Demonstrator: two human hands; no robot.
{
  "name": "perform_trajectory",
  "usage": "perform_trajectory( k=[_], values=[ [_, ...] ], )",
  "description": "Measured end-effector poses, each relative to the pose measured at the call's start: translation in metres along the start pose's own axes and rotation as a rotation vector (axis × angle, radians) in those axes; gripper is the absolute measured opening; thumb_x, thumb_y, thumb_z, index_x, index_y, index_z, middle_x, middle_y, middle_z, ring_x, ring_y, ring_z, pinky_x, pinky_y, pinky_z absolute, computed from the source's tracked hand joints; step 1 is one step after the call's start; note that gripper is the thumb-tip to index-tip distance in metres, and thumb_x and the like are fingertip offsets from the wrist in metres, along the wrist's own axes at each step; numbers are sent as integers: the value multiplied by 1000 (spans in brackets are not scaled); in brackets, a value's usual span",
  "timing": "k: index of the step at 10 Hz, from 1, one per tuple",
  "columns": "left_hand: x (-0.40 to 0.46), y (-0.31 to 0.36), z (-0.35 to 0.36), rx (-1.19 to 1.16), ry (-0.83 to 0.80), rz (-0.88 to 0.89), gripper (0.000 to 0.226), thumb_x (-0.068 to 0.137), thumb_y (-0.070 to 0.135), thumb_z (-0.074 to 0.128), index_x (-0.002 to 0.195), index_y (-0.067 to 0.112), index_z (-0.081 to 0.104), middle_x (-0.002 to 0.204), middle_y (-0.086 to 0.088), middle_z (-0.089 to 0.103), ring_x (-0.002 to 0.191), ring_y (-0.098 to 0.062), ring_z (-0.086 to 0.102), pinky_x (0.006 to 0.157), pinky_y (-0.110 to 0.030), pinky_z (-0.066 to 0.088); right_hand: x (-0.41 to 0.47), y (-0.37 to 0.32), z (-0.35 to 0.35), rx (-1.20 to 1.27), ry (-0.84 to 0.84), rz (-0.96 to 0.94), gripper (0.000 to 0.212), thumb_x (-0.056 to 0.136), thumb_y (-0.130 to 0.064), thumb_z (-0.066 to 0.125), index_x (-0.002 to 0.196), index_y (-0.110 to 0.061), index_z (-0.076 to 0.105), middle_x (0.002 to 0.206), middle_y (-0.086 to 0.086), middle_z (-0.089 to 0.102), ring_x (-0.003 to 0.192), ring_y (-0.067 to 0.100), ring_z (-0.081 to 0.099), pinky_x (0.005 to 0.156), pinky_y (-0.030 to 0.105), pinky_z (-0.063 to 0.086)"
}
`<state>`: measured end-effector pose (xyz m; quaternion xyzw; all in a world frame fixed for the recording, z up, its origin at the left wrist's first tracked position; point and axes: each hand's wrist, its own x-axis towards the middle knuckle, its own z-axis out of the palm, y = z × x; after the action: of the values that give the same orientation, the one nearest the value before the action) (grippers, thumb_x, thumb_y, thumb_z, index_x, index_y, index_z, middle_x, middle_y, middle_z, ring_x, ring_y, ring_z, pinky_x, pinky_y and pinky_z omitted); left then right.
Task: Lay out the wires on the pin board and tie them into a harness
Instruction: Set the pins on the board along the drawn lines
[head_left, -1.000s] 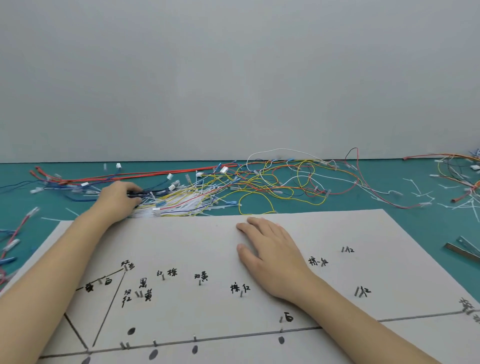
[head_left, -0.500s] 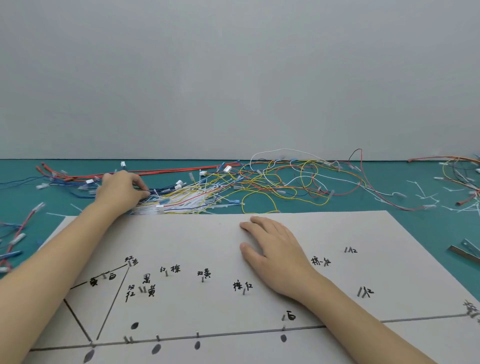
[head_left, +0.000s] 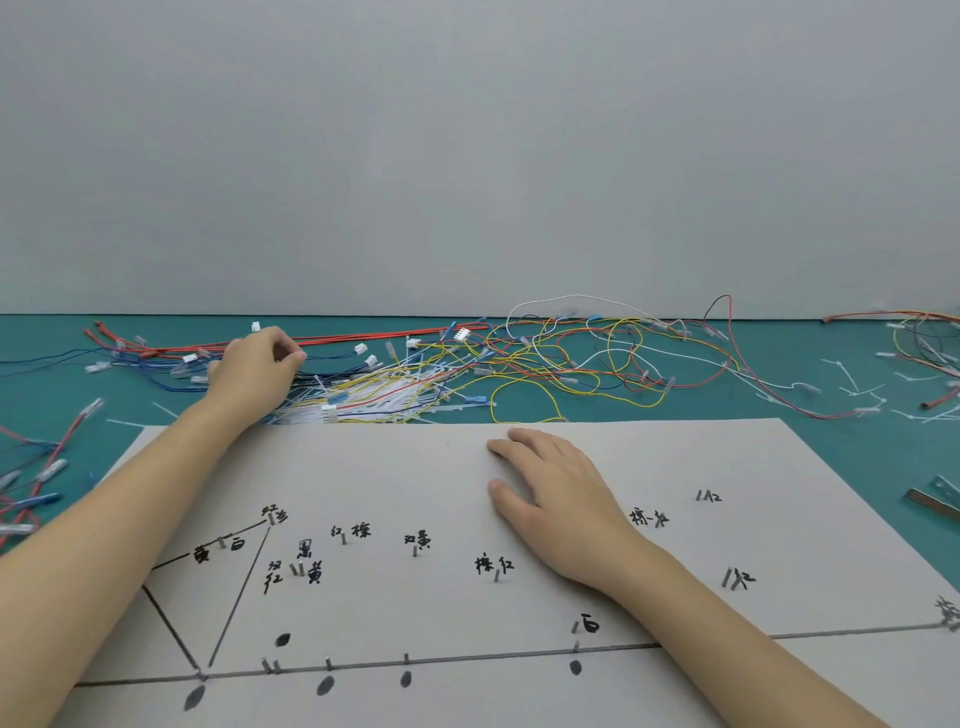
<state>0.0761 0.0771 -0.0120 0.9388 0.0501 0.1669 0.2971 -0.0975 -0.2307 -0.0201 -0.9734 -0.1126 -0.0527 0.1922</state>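
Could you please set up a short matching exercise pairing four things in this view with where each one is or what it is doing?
Things:
1. left hand
2. right hand
3. pin board
4. metal strips

Descriptions:
A. lying at the far right edge on the green mat
B. resting flat, fingers spread, on the board
C. reaching into the wire pile behind the board
D. marked with black lines, handwritten labels and small pins

Pairs: 1-C, 2-B, 3-D, 4-A

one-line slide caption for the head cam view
Left hand picks at the wire pile behind the pin board; right hand rests flat on the board.
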Motion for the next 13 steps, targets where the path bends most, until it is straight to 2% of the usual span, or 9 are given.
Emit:
perform_trajectory(
  k=[1,3,4,5,6,7,8,9,13],
  values=[
    [7,-4,2,-121,93,-74,10,94,24,54,93,16,61,91,-2,69,102,-30,58,96,-47,44,0,0,0,5,-6,7,47,99,-41,39,145,-31,37,152,-11,29,141,9,19,116,26,10],
    [12,-8,5,451,-52,-112,46,89,27,63,130,20,43,129,-16,46,125,-36,36,101,-51,28,1,0,0,1,-7,4,47,99,-41,39,145,-31,37,152,-11,29,141,9,19,116,27,11],
    [13,0,9,379,-36,181,28,87,14,60,112,26,60,116,-8,56,113,-33,44,94,-47,38,0,0,0,6,-5,2,47,99,-41,39,145,-30,37,152,-10,30,141,9,19,116,27,11],
    [9,12,15,212,-155,241,18,89,16,59,95,27,73,102,0,69,101,-27,57,88,-41,46,0,0,0,2,-7,-2,47,99,-41,39,145,-30,37,153,-10,29,141,9,19,117,27,11],
    [10,19,21,-25,-199,122,14,89,22,65,101,20,73,103,-1,70,96,-23,60,87,-36,48,0,1,0,8,-3,-6,47,99,-41,39,145,-30,37,152,-10,29,141,9,19,116,26,11],
    [12,25,23,-29,-234,130,23,87,18,69,110,19,70,109,-3,66,100,-24,60,91,-40,49,0,1,0,5,9,-13,47,99,-41,39,145,-30,37,152,-10,30,141,9,19,116,25,10],
    [10,32,25,74,-143,280,18,85,11,66,97,23,73,100,1,64,97,-23,58,87,-41,49,0,1,1,5,11,-14,47,99,-41,39,145,-30,37,153,-10,29,141,8,18,116,25,9],
    [10,36,29,145,-167,379,17,89,11,62,95,19,76,90,4,65,86,-19,56,75,-31,43,0,1,1,5,18,-14,47,99,-41,38,145,-30,37,153,-10,29,141,8,18,116,25,9],
    [22,39,34,203,-379,250,4,89,20,69,86,21,72,95,-4,70,97,-23,62,82,-29,47,-1,1,2,19,27,-19,47,99,-40,40,144,-29,38,152,-9,30,141,9,20,116,25,10]
  ],
)
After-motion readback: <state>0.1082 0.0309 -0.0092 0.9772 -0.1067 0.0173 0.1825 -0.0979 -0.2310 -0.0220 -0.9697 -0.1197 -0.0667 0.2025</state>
